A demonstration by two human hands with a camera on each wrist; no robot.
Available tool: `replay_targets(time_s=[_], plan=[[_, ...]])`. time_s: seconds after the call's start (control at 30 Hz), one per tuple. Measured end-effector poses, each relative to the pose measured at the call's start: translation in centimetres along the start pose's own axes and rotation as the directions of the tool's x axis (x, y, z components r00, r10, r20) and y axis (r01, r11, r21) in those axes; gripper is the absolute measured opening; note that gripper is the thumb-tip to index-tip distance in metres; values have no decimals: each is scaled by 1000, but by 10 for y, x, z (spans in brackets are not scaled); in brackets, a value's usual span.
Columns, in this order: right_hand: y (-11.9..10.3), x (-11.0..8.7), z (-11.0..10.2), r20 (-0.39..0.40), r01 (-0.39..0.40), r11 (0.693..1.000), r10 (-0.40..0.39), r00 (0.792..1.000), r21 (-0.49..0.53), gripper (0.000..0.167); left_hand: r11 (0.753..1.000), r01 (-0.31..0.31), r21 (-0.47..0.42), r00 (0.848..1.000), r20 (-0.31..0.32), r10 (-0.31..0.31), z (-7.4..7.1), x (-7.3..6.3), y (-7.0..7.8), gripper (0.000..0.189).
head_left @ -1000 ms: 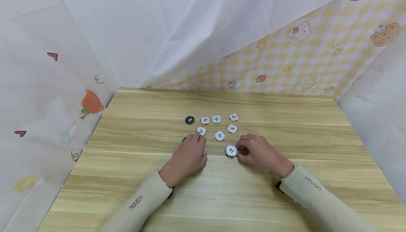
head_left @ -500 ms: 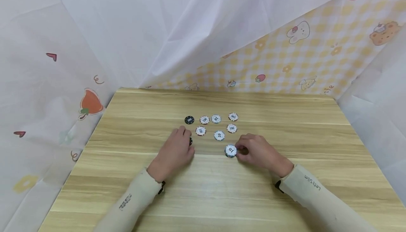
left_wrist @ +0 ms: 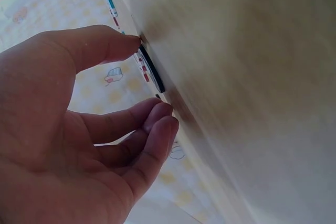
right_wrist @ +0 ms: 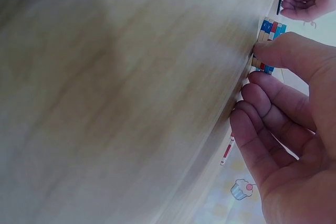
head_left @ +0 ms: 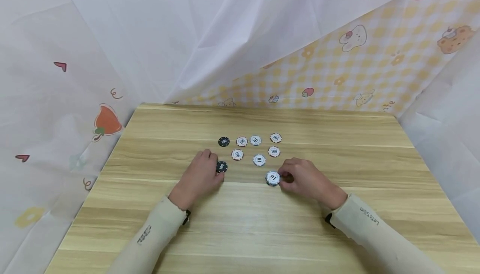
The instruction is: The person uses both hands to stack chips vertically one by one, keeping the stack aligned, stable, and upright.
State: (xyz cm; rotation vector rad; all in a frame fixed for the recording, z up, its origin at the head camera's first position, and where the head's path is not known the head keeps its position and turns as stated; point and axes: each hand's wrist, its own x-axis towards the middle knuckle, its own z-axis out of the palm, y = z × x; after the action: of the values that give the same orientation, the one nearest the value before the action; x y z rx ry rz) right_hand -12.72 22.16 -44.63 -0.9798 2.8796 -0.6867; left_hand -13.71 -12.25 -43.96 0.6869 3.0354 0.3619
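A black poker chip [head_left: 222,167] marked 100 lies on the table between the thumb and fingers of my left hand [head_left: 198,176]. In the left wrist view the thumb tip meets the edge of this chip [left_wrist: 151,69], and the curled fingers lie close to its other end. My right hand [head_left: 309,182] holds the right side of a short poker chip stack [head_left: 273,178], topped by a white chip marked 10. Coloured edges of the stack [right_wrist: 270,30] show beside the thumb in the right wrist view.
Behind the hands lie loose chips: a black chip [head_left: 223,141], several red-edged chips marked 100, such as one chip [head_left: 274,151], and two pale blue-edged chips, one of them a near chip [head_left: 259,160]. White and yellow-checked cloth [head_left: 322,70] hangs behind the wooden table [head_left: 240,232].
My left hand has moved left from the red-edged chip to the black chip, uncovering both. The right hand stays at the stack.
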Motion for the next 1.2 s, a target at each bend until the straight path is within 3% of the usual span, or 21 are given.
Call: replay_targets(time_s=[0.43, 0.7, 1.2], plan=[[0, 0, 0, -16, 13, 1000, -13, 1000, 5, 16, 999, -21, 47, 998, 54, 19, -5, 11, -1, 34], [0, 0, 1, -18, 22, 1000, -22, 1000, 5, 16, 1000, 12, 6, 993, 114, -12, -6, 19, -4, 34], [2, -1, 2, -17, 16, 1000, -17, 1000, -3, 17, 1000, -2, -7, 993, 117, 3, -8, 22, -3, 34]])
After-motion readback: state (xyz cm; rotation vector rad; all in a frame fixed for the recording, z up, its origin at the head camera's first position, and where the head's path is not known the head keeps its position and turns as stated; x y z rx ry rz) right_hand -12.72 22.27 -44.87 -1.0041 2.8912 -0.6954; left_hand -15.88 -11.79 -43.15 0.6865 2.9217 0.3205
